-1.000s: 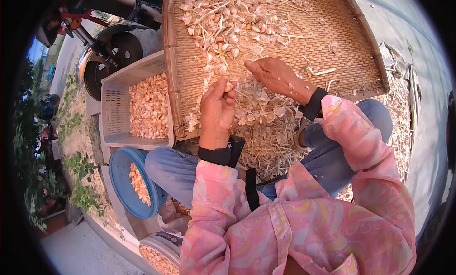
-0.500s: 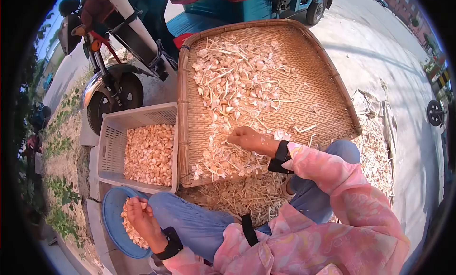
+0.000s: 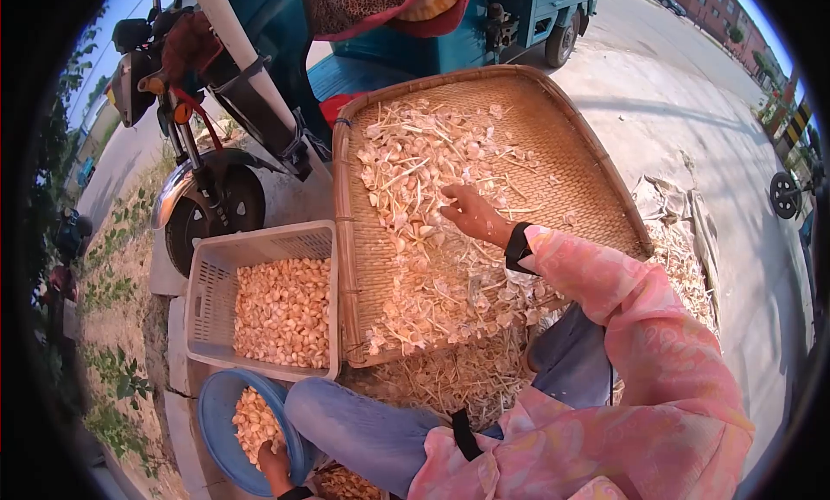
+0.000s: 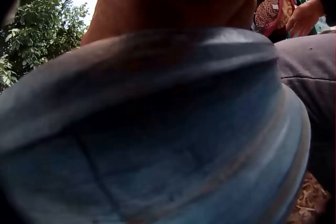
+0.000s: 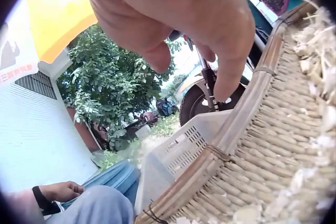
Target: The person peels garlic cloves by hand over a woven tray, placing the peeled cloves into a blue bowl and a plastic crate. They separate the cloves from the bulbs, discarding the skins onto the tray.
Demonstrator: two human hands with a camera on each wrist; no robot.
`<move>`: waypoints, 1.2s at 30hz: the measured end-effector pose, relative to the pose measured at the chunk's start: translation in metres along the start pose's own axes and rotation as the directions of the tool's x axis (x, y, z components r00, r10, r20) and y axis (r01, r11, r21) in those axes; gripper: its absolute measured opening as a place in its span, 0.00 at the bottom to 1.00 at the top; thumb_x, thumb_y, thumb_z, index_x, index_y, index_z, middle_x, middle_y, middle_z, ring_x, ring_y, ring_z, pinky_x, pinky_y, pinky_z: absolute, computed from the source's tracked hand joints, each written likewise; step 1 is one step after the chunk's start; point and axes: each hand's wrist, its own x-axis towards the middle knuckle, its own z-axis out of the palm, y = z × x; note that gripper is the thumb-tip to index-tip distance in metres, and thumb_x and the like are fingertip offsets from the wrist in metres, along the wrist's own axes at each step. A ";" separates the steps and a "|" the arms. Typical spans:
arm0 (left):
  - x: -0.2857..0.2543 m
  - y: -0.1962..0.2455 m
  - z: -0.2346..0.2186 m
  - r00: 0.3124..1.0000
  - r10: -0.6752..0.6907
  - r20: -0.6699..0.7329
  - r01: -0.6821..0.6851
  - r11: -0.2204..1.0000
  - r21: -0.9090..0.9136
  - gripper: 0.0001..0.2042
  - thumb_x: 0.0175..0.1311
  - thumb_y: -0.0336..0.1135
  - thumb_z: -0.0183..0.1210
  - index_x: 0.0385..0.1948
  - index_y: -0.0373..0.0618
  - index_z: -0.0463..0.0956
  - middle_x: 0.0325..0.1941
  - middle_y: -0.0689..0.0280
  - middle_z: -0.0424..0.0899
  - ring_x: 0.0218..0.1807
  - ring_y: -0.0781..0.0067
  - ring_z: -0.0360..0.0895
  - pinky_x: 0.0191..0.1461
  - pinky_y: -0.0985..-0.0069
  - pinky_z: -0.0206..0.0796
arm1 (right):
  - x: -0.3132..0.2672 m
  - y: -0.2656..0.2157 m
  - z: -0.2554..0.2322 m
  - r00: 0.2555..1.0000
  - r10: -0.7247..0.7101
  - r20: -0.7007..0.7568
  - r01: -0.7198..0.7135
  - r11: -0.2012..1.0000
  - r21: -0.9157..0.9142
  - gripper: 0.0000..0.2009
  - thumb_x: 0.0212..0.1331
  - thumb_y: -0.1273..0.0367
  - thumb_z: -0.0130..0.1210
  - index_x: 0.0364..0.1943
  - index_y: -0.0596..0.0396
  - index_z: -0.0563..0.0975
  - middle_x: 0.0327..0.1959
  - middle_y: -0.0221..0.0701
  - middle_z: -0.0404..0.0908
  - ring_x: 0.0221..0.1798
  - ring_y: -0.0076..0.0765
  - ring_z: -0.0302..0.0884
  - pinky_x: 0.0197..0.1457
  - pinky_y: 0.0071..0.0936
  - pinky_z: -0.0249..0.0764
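At the lower left in the head view, my left hand [image 3: 275, 467] reaches over the rim of the blue bucket [image 3: 210, 422], its loosely bent fingers at the peeled garlic cloves [image 3: 257, 420]. Its palm side [image 4: 168, 3] looms dark behind the bucket wall [image 4: 173, 140] in the left wrist view, fingertips hidden. My right hand [image 3: 477, 216] hovers over the woven tray [image 3: 588, 176], thumb and fingers spread and slightly bent beside the heap of unpeeled cloves and stalks [image 3: 415, 167]. From the right wrist, the same hand [image 5: 184, 19] shows nothing between its fingers.
A white crate [image 3: 212, 305] of cloves stands left of the tray, above the bucket. Dry husks [image 3: 450, 379] cover the ground between the legs. A three-wheeled vehicle [image 3: 389, 59] stands beyond the tray, its front wheel [image 3: 233, 206] near the crate.
From holding a clove near the right hand, my left hand has moved down left into the bucket, no clove now visible in it. The right hand has shifted toward the heap. The head view has shifted.
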 end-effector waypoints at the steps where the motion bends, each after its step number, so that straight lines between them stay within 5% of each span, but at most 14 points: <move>1: 0.003 0.025 -0.017 0.998 0.052 -0.021 -0.052 0.999 0.014 0.20 0.53 0.31 0.58 0.48 0.30 0.70 0.36 0.53 0.78 0.36 0.65 0.77 0.40 0.71 0.69 | -0.002 0.024 -0.023 0.997 0.047 -0.068 -0.048 0.999 -0.012 0.28 0.58 0.59 0.51 0.56 0.66 0.64 0.56 0.56 0.65 0.60 0.54 0.63 0.63 0.39 0.59; 2: 0.004 0.052 -0.033 0.994 0.100 -0.037 -0.099 0.995 0.030 0.21 0.54 0.32 0.58 0.49 0.30 0.69 0.39 0.52 0.79 0.40 0.64 0.77 0.43 0.69 0.69 | -0.002 0.047 -0.039 0.989 0.085 -0.118 -0.088 0.996 -0.018 0.27 0.58 0.59 0.51 0.56 0.65 0.65 0.56 0.55 0.65 0.60 0.54 0.63 0.63 0.38 0.59; 6: 0.063 0.245 -0.083 0.963 0.265 0.042 -0.184 0.767 -0.615 0.22 0.59 0.37 0.56 0.52 0.32 0.67 0.53 0.52 0.72 0.52 0.62 0.70 0.55 0.69 0.62 | 0.019 0.097 -0.076 0.968 0.152 -0.199 -0.161 0.986 -0.032 0.25 0.58 0.59 0.51 0.55 0.63 0.68 0.57 0.52 0.67 0.61 0.53 0.63 0.64 0.38 0.59; 11: 0.175 0.479 -0.035 0.672 0.729 0.132 -0.573 0.624 -0.532 0.34 0.56 0.51 0.55 0.59 0.36 0.58 0.61 0.47 0.60 0.63 0.55 0.56 0.63 0.67 0.51 | 0.078 0.142 -0.086 0.964 0.116 -0.238 -0.142 0.985 -0.094 0.27 0.59 0.57 0.50 0.57 0.63 0.66 0.59 0.52 0.65 0.62 0.53 0.62 0.64 0.38 0.58; 13: 0.222 0.553 0.007 0.565 0.802 0.192 -0.672 0.583 -0.458 0.39 0.54 0.57 0.55 0.62 0.37 0.55 0.65 0.46 0.55 0.67 0.52 0.50 0.67 0.65 0.46 | 0.104 0.164 -0.088 0.970 0.123 -0.208 -0.149 0.983 -0.111 0.30 0.60 0.56 0.49 0.60 0.64 0.61 0.60 0.51 0.63 0.63 0.51 0.61 0.65 0.37 0.57; 15: 0.255 0.607 0.055 0.539 0.806 0.245 -0.710 0.591 -0.382 0.44 0.53 0.63 0.55 0.64 0.39 0.51 0.68 0.44 0.50 0.71 0.50 0.44 0.70 0.64 0.42 | 0.126 0.174 -0.084 0.964 0.232 -0.130 -0.217 0.969 0.118 0.32 0.61 0.55 0.48 0.62 0.64 0.58 0.62 0.51 0.61 0.65 0.49 0.59 0.66 0.35 0.56; 20: 0.287 0.679 0.125 0.501 0.788 0.357 -0.715 0.610 -0.343 0.52 0.46 0.69 0.55 0.67 0.40 0.44 0.70 0.41 0.39 0.72 0.44 0.36 0.72 0.60 0.37 | 0.163 0.191 -0.051 0.998 0.055 -0.040 -0.051 0.993 0.108 0.35 0.61 0.52 0.47 0.63 0.66 0.54 0.64 0.50 0.55 0.65 0.48 0.57 0.65 0.32 0.56; 21: 0.286 0.690 0.131 0.497 0.767 0.406 -0.711 0.628 -0.316 0.53 0.45 0.70 0.55 0.67 0.41 0.43 0.70 0.41 0.38 0.72 0.44 0.35 0.72 0.59 0.36 | 0.169 0.186 -0.042 0.996 0.050 -0.068 -0.032 0.969 0.244 0.35 0.60 0.53 0.49 0.61 0.68 0.57 0.60 0.51 0.61 0.63 0.48 0.59 0.64 0.33 0.58; 23: 0.280 0.702 0.140 0.481 0.715 0.507 -0.704 0.660 -0.263 0.54 0.43 0.71 0.55 0.67 0.44 0.43 0.70 0.40 0.36 0.72 0.44 0.34 0.72 0.58 0.35 | 0.179 0.158 -0.035 0.994 0.107 0.028 -0.109 0.991 0.080 0.32 0.58 0.54 0.51 0.57 0.68 0.62 0.57 0.51 0.64 0.60 0.48 0.62 0.61 0.34 0.60; 27: 0.275 0.693 0.137 0.337 0.745 0.575 -0.788 0.558 -0.261 0.56 0.38 0.75 0.56 0.68 0.51 0.43 0.71 0.42 0.34 0.72 0.40 0.32 0.71 0.53 0.34 | 0.164 0.130 -0.038 0.958 0.156 0.242 -0.187 0.976 0.109 0.26 0.56 0.55 0.53 0.49 0.66 0.69 0.49 0.51 0.69 0.52 0.47 0.67 0.55 0.36 0.64; 30: 0.254 0.672 0.139 0.191 0.747 0.637 -0.791 0.501 -0.351 0.56 0.37 0.75 0.55 0.68 0.50 0.44 0.70 0.41 0.35 0.72 0.39 0.32 0.71 0.52 0.34 | 0.131 0.107 -0.032 0.940 0.000 0.341 -0.076 0.975 0.211 0.25 0.55 0.56 0.55 0.47 0.65 0.70 0.46 0.51 0.70 0.49 0.49 0.68 0.52 0.37 0.64; 31: 0.241 0.659 0.138 0.230 0.738 0.635 -0.792 0.520 -0.319 0.56 0.37 0.75 0.56 0.68 0.51 0.45 0.70 0.40 0.38 0.72 0.39 0.33 0.70 0.53 0.36 | 0.125 0.099 -0.034 0.909 0.082 0.409 -0.071 0.997 -0.043 0.24 0.54 0.57 0.55 0.47 0.64 0.70 0.43 0.50 0.71 0.48 0.51 0.69 0.52 0.38 0.65; 34: 0.200 0.628 0.132 0.313 0.717 0.623 -0.826 0.529 -0.194 0.48 0.46 0.70 0.55 0.66 0.47 0.51 0.68 0.42 0.49 0.71 0.46 0.43 0.72 0.66 0.39 | 0.090 0.074 -0.031 0.907 0.100 0.409 -0.098 0.995 -0.027 0.23 0.54 0.57 0.55 0.44 0.65 0.70 0.41 0.50 0.72 0.46 0.51 0.70 0.49 0.39 0.65; 36: 0.188 0.612 0.135 0.271 0.727 0.631 -0.807 0.529 -0.263 0.51 0.45 0.71 0.55 0.64 0.39 0.53 0.66 0.40 0.50 0.70 0.43 0.45 0.70 0.64 0.43 | 0.073 0.074 -0.024 0.879 0.096 0.467 -0.106 0.994 -0.003 0.23 0.53 0.58 0.56 0.42 0.65 0.68 0.38 0.51 0.74 0.42 0.51 0.73 0.46 0.40 0.67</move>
